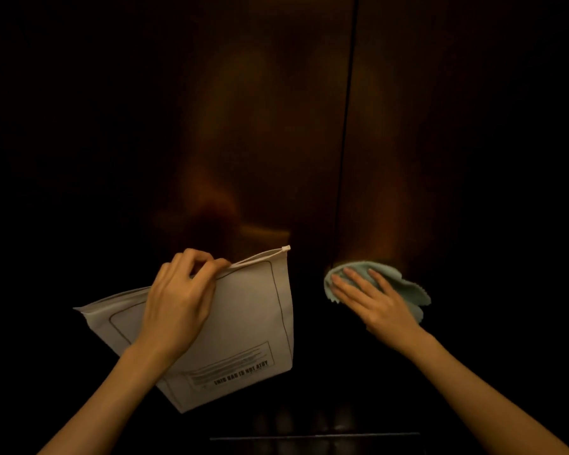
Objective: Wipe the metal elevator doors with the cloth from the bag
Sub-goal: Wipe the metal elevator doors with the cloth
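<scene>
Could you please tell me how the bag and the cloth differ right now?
The bag is white, stiff and printed; the cloth is pale green, soft and crumpled. The left hand pinches the bag's top edge in the air; the right hand presses the cloth flat on the door.

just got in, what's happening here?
A person is wiping the metal elevator doors. The right hand presses a pale green cloth flat against the door just right of the centre seam. The left hand pinches the top edge of the white zip bag, held off to the side.
</scene>
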`<state>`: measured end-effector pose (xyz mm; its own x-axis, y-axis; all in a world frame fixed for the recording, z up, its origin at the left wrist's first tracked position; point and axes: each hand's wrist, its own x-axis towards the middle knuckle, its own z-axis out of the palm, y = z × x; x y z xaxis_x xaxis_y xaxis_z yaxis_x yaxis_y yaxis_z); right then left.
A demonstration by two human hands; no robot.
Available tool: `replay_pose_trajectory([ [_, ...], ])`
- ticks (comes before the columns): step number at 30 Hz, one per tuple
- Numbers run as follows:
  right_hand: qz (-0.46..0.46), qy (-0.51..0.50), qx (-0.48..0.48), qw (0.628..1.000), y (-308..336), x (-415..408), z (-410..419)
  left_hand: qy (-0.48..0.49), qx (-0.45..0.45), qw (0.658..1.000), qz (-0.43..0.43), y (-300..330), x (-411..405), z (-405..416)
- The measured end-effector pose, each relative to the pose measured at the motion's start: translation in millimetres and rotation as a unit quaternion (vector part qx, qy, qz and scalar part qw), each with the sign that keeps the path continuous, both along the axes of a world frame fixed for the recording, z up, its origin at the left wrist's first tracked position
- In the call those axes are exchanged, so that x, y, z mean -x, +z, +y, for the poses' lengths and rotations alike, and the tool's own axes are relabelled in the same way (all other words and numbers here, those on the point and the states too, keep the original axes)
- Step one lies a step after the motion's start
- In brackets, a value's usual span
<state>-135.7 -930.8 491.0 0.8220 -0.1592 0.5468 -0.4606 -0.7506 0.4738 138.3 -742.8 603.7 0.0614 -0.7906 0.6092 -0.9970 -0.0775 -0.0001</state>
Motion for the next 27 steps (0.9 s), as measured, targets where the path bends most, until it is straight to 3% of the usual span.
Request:
replay_pose_trajectory([
  [7, 0.205, -0.031, -0.079, 0.975, -79.6, 5.3, -0.6, 0.013, -0.03, 0.999, 0.016, -22.2, -3.8, -11.6],
  [13, 0.252, -0.002, -0.009, 0.968, -63.9, 9.7, -7.4, 0.003, -0.039, 0.999, -0.001, -17.9, 0.0, -16.3],
  [20, 0.081, 0.005, 0.037, 0.996, 31.8, -3.4, -10.4, -0.019, 0.055, 0.998, -0.029, 21.0, -0.6, -11.0],
  [27, -0.072, -0.015, 0.107, 0.992, 180.4, -25.7, -8.1, -0.017, 0.175, 0.983, -0.055, 89.9, -6.8, -13.1],
])
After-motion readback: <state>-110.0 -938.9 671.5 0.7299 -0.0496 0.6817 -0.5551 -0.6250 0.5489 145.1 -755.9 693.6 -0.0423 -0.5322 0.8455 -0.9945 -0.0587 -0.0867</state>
